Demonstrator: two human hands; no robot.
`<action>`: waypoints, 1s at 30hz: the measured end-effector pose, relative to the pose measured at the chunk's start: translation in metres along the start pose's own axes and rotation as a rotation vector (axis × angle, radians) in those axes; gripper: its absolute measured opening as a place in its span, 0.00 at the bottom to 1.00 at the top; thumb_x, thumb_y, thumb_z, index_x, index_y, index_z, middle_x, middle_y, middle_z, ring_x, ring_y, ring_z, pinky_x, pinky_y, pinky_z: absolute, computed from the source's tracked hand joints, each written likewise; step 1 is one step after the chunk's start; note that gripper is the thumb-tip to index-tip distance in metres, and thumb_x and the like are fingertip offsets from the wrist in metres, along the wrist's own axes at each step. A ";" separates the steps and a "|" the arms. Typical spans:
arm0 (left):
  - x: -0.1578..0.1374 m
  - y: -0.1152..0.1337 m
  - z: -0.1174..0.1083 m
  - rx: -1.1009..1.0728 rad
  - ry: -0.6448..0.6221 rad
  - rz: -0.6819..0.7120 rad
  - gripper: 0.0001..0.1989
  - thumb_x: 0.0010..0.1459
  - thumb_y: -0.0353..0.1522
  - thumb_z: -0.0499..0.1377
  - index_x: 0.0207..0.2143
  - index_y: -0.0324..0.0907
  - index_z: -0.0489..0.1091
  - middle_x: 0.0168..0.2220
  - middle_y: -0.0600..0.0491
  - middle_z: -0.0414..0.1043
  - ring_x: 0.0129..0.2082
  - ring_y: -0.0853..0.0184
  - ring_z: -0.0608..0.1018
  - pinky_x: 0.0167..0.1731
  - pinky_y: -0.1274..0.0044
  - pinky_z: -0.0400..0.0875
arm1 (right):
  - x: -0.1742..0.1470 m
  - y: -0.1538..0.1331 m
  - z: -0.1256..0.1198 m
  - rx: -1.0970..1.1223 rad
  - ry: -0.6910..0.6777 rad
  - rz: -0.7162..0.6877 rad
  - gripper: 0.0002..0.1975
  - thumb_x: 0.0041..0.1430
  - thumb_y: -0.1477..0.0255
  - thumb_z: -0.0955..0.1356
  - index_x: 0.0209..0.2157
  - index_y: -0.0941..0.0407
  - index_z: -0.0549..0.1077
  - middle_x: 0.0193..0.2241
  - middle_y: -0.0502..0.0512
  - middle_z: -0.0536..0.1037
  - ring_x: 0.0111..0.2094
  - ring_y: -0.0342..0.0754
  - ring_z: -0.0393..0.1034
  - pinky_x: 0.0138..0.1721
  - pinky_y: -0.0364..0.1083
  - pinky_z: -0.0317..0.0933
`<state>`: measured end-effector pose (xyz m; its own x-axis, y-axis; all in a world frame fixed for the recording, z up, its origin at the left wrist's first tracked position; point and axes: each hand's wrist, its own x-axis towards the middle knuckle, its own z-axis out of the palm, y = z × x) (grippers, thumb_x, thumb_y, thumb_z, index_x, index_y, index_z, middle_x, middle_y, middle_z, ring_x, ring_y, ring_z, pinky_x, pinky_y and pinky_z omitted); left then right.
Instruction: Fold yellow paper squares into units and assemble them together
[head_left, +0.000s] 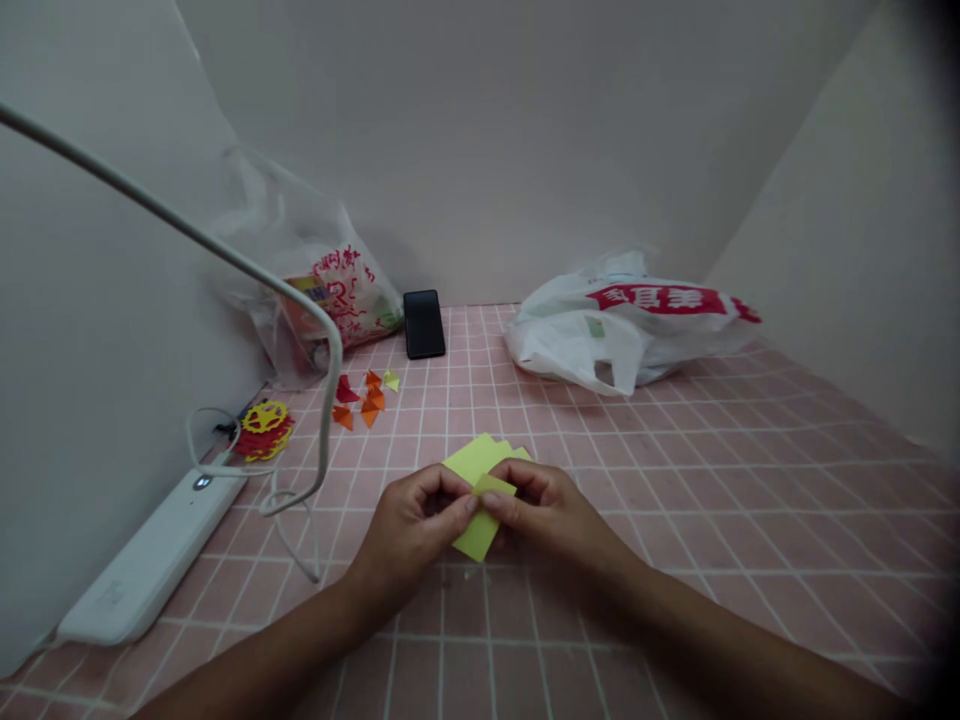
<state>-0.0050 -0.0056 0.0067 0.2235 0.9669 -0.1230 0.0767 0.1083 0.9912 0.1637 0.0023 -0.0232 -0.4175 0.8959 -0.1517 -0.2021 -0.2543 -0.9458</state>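
The left hand (416,520) and right hand (551,500) are meeting at the fingertips and are jointly pinching a yellow-green paper piece (496,485) between thumbs and fingers. More yellow-green paper sheets (474,458) are lying just beyond the fingertips, showing flat, stepped edges. As a judgement, handling of the pinched piece is still proceeding: the thumbs are covering its middle, so any crease there is not showing, and whether the paper extending toward the wearer belongs to it cannot be told. Beyond the left hand, small pointed orange paper pieces (373,402), a red paper piece (345,389) and a small yellow paper piece (392,380) are lying grouped, apparently finished folds; the flat sheets are apparently awaiting folding. To the left of the left hand, gear-shaped cutouts (264,417) are resting in a pile near a white power strip (154,550). A white cable (331,400) is looping between that strip and the left hand, passing close beside the orange pieces in view, but is not crossing the pinched paper. Farther beyond the hands, a smartphone (424,324) is lying between a printed translucent plastic bag (360,290) and a white plastic bag (577,345).
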 end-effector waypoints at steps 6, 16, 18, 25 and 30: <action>-0.002 -0.001 0.001 -0.089 0.003 -0.033 0.12 0.49 0.37 0.65 0.25 0.39 0.67 0.22 0.58 0.66 0.22 0.73 0.67 0.22 0.81 0.62 | -0.005 -0.001 0.007 0.039 0.030 0.003 0.16 0.51 0.62 0.74 0.25 0.57 0.68 0.21 0.46 0.67 0.21 0.39 0.62 0.24 0.40 0.56; -0.004 -0.006 0.003 -0.124 0.079 -0.002 0.12 0.50 0.37 0.65 0.25 0.39 0.66 0.23 0.58 0.64 0.22 0.73 0.66 0.23 0.81 0.62 | -0.006 -0.006 0.013 0.027 0.003 -0.065 0.13 0.53 0.63 0.72 0.32 0.57 0.70 0.28 0.50 0.71 0.28 0.42 0.65 0.30 0.42 0.60; -0.005 -0.005 0.003 -0.111 0.080 0.027 0.12 0.51 0.37 0.65 0.25 0.39 0.67 0.24 0.57 0.65 0.24 0.72 0.67 0.25 0.80 0.63 | -0.008 -0.007 0.016 -0.012 -0.029 -0.030 0.13 0.54 0.61 0.70 0.28 0.58 0.70 0.26 0.50 0.71 0.25 0.41 0.64 0.28 0.42 0.59; -0.003 -0.005 0.001 -0.084 0.138 0.077 0.11 0.51 0.36 0.64 0.24 0.40 0.67 0.23 0.57 0.66 0.25 0.70 0.69 0.28 0.79 0.65 | -0.012 -0.009 0.015 -0.280 0.103 -0.076 0.15 0.60 0.63 0.64 0.23 0.55 0.63 0.20 0.49 0.68 0.22 0.43 0.62 0.24 0.43 0.56; 0.002 -0.005 -0.003 -0.032 0.106 0.036 0.10 0.52 0.37 0.63 0.26 0.40 0.67 0.24 0.56 0.68 0.26 0.69 0.70 0.29 0.78 0.65 | -0.011 -0.010 0.009 -0.508 0.122 -0.224 0.14 0.65 0.67 0.60 0.24 0.54 0.61 0.21 0.50 0.68 0.24 0.44 0.62 0.27 0.44 0.54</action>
<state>-0.0079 -0.0037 0.0012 0.1217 0.9891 -0.0832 0.0392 0.0790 0.9961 0.1623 -0.0083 -0.0090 -0.3019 0.9511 0.0651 0.1902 0.1270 -0.9735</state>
